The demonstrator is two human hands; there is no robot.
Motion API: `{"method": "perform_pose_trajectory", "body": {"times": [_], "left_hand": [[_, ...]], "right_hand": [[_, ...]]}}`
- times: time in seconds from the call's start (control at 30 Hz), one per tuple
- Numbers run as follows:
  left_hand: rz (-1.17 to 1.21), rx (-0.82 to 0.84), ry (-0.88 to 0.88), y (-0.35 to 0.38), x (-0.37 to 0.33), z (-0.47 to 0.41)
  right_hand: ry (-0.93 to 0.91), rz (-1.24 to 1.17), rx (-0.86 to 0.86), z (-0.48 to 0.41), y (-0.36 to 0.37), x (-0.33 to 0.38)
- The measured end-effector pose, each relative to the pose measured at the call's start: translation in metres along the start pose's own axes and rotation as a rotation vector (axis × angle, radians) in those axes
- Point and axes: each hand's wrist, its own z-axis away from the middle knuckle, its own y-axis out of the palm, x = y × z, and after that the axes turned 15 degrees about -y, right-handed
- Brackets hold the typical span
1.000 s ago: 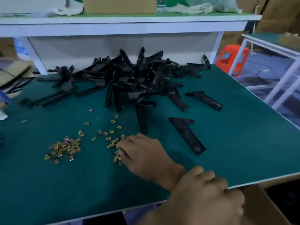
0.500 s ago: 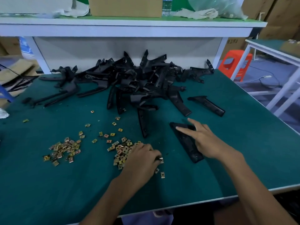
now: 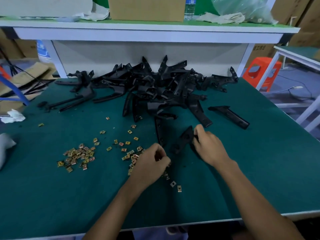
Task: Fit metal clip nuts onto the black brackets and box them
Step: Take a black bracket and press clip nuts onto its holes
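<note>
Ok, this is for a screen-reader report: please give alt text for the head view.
A person's right hand grips a black bracket on a green table mat while the left hand curls over scattered gold-coloured clip nuts. A tangled heap of black brackets lies behind, below a white shelf.

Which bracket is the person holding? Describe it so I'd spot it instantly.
Find the heap of black brackets at the back of the green table. Just in front of it, one bracket is gripped by the right hand. It is the only one held.
</note>
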Motion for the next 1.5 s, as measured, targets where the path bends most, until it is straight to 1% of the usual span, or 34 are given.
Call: {"method": "perform_pose_trajectory", "body": {"times": [0.07,0.1,0.13,0.2,0.23,0.27,0.3,0.37,0.4,0.5,0.57,0.67,0.87,1.07,1.27,1.4,1.47,1.5], "left_hand": [[0.125,0.000,-0.042,-0.007,0.001,-0.003],[0.179,0.004,-0.067,-0.011,0.001,-0.004],[0.211,0.013,-0.083,-0.014,0.001,-0.005],[0.222,0.044,-0.090,-0.016,0.000,-0.007],[0.225,0.051,-0.084,-0.015,0.000,-0.007],[0.235,0.046,-0.077,-0.014,0.000,-0.007],[0.255,0.034,-0.074,-0.012,0.000,-0.006],[0.341,0.028,-0.092,-0.008,-0.001,-0.005],[0.409,0.032,-0.108,-0.006,-0.001,-0.004],[0.612,0.020,-0.158,-0.001,-0.002,-0.001],[0.703,0.030,-0.203,0.004,-0.005,0.001],[0.772,0.061,-0.238,0.009,-0.011,0.003],[0.899,0.117,-0.276,0.009,-0.014,0.004],[0.980,0.129,-0.335,0.011,-0.017,0.004],[0.993,0.111,-0.350,0.012,-0.020,0.005],[0.981,0.164,-0.363,0.013,-0.023,0.006],[0.887,0.184,-0.345,0.011,-0.024,0.006],[0.788,0.175,-0.328,0.009,-0.024,0.005]], "right_hand": [[0.113,-0.115,-0.120,0.004,0.000,-0.002],[0.208,-0.245,-0.206,0.005,0.000,0.000],[0.321,-0.447,-0.318,0.006,-0.002,0.005],[0.524,-0.982,-0.540,0.008,0.001,0.019],[0.603,-1.235,-0.604,0.009,0.005,0.026],[0.644,-1.442,-0.628,0.011,0.012,0.033],[0.663,-1.592,-0.634,0.014,0.018,0.041],[0.646,-1.780,-0.586,0.017,0.029,0.054],[0.622,-1.837,-0.573,0.018,0.031,0.061],[0.593,-1.934,-0.488,0.020,0.038,0.068],[0.574,-1.975,-0.442,0.021,0.040,0.067],[0.605,-1.990,-0.419,0.024,0.040,0.064],[0.606,-1.989,-0.413,0.025,0.038,0.064],[0.570,-1.975,-0.393,0.026,0.036,0.063],[0.566,-1.949,-0.344,0.025,0.036,0.067],[0.533,-1.902,-0.301,0.027,0.037,0.067],[0.520,-1.874,-0.305,0.027,0.039,0.066],[0.514,-1.865,-0.311,0.027,0.039,0.067]]}}
